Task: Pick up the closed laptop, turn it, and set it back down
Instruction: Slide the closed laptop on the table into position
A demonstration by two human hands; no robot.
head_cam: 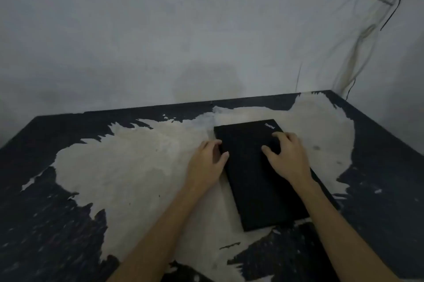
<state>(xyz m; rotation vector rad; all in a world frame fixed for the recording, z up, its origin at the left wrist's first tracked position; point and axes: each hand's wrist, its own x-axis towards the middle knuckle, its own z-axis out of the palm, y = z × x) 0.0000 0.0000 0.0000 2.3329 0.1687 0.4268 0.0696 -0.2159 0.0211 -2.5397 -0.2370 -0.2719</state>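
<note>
A closed black laptop (254, 178) lies flat on the worn table (128, 167), right of centre, its long side running away from me and a small logo at its far right corner. My left hand (206, 162) curls around the laptop's left edge near the far end, thumb on the lid. My right hand (286, 155) rests on top of the lid by the right edge, fingers bent and spread. Whether the laptop is lifted off the surface cannot be told.
The tabletop is black with a large pale patch where the coating has peeled. A grey wall (183, 41) stands right behind the table's far edge. Cables (367, 29) hang down the wall at the far right corner.
</note>
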